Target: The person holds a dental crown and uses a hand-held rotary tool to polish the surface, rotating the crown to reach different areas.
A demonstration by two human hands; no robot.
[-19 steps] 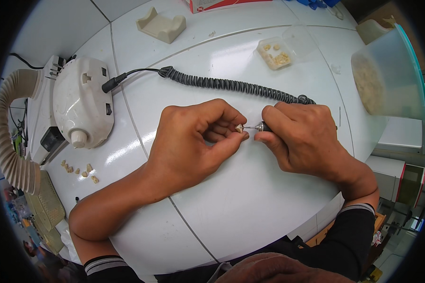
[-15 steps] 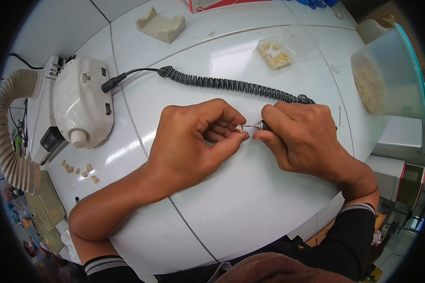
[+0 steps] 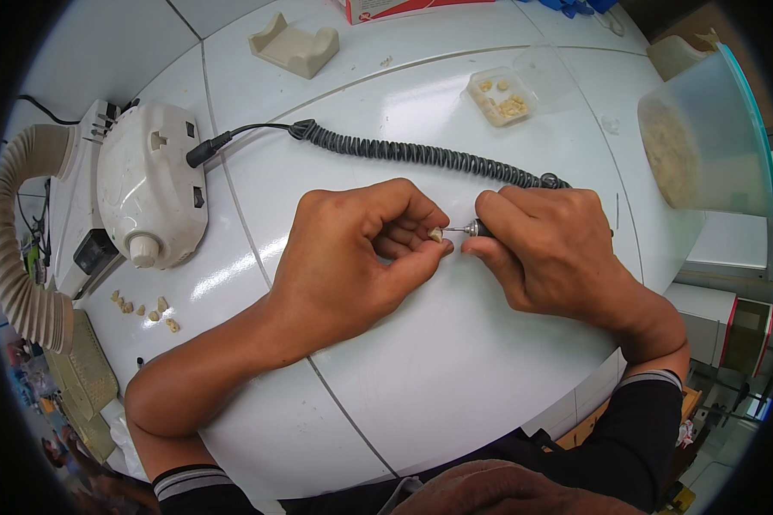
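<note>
Left hand (image 3: 343, 249) pinches a small cream piece (image 3: 435, 233) between thumb and fingertips, the remaining fingers curled inward; right hand (image 3: 550, 245) is closed around a rotary handpiece (image 3: 473, 227), its thin metal bit directed at the piece; whether the tip makes contact cannot be determined. The piece sits between the two hands, above the white worktop (image 3: 404, 369); a black coiled cable (image 3: 404, 151) runs behind the hands, its plug set in the white control unit (image 3: 150, 193) at left; loose cream fragments (image 3: 154, 316) lie near that unit; an open clear box (image 3: 477, 99) containing yellowish pieces (image 3: 513, 106) stands beyond the right hand.
</note>
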